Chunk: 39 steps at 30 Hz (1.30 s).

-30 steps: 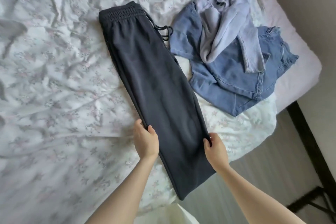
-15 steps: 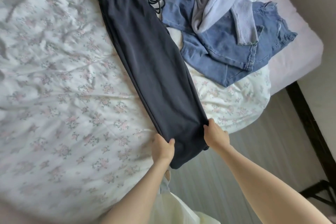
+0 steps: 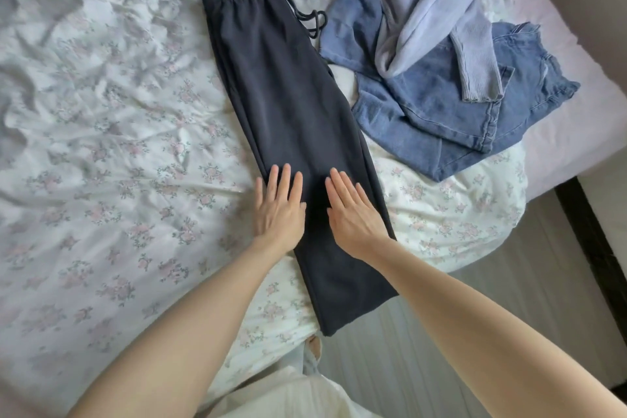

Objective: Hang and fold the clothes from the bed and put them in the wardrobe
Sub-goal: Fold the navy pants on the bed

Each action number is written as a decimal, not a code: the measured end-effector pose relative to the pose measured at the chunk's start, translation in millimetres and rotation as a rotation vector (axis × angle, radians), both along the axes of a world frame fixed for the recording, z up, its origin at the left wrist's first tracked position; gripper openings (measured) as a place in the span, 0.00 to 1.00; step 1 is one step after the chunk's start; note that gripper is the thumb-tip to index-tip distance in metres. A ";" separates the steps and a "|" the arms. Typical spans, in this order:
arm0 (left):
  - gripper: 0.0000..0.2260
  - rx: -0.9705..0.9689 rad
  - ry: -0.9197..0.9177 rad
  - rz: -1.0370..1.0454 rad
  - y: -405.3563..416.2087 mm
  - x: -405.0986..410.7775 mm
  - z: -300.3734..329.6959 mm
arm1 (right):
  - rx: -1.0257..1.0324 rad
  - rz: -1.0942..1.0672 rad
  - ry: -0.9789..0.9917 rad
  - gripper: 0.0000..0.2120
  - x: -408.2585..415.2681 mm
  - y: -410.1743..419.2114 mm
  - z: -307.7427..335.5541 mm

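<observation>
Head view: a pair of dark charcoal soft-fabric jogger trousers (image 3: 291,132), doubled leg on leg, lies flat on the white floral-print bed cover (image 3: 101,180). Its long axis runs from the elasticated waistband at 11 o'clock to the hems at 5 o'clock, where the hems overhang the bed edge.

The left hand (image 3: 280,205) and the right hand (image 3: 353,210) both rest palm-down on the lower leg section, fingers straight and spread. Neither grasps any fabric. The left hand sits on the trousers' 9 o'clock edge; the right hand sits just beside it, toward 3 o'clock.

Judged next step: fold hem to waistband. The hems lie below the hands toward 5–6 o'clock, roughly equally near both; the waistband lies well apart at 11–12 o'clock.

A pair of crumpled blue denim jeans (image 3: 441,105) with a pale lilac ribbed knit top (image 3: 437,10) on it lies at 2 o'clock.

No brand, label or legible writing is visible.
</observation>
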<state>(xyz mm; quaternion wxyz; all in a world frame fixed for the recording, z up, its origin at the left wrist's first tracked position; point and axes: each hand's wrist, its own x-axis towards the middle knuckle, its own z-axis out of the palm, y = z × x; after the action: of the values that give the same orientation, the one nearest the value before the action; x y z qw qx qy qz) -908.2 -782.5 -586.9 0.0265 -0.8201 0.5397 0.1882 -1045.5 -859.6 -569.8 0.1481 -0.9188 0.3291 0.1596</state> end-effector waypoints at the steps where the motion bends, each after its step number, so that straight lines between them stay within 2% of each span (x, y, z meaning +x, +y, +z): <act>1: 0.26 0.020 -0.018 0.005 -6.3 13.8 -6.7 | 0.005 0.019 0.006 0.27 10.7 -4.9 -6.8; 7: 0.27 -0.042 -0.120 0.019 -52.7 83.9 -26.9 | -0.132 0.076 0.057 0.28 63.6 -54.7 -35.4; 15: 0.30 -0.104 -0.212 0.057 -146.5 183.6 -43.9 | -0.236 0.128 0.001 0.25 165.1 -152.3 -41.7; 21: 0.30 -0.201 -0.155 0.133 -208.5 255.4 -45.6 | -0.247 0.137 -0.030 0.26 238.9 -211.7 -43.3; 24: 0.27 -0.384 0.006 0.193 -227.3 275.0 -34.2 | -0.191 0.077 -0.117 0.24 266.9 -235.6 -36.7; 26: 0.28 -0.515 0.223 0.404 -240.3 288.4 -25.5 | -0.181 0.016 -0.219 0.22 282.7 -248.6 -30.3; 30: 0.40 -0.491 0.688 0.748 -265.1 318.1 -8.4 | -0.034 -0.150 -0.336 0.18 302.7 -261.3 -16.2; 33: 0.39 -0.496 0.945 0.974 -271.9 329.7 1.0 | 0.143 -0.454 -0.530 0.16 305.5 -265.9 0.2; 35: 0.29 -0.569 0.951 0.940 -266.7 325.6 11.5 | 0.203 -0.647 -0.660 0.15 303.5 -268.5 13.5; 37: 0.16 -0.671 0.910 0.760 -255.5 309.2 25.7 | 0.310 -0.822 -0.759 0.15 297.6 -272.4 25.0; 39: 0.15 -0.739 0.861 0.525 -236.7 285.6 42.2 | 0.545 -1.005 -0.812 0.16 286.0 -274.7 40.2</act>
<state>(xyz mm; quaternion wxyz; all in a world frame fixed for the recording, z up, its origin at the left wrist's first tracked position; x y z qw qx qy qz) -622.6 -1019.2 -544.8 -0.5259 -0.7308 0.3121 0.3032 -759.5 -1134.3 -529.7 0.5402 -0.5724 0.5811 -0.2072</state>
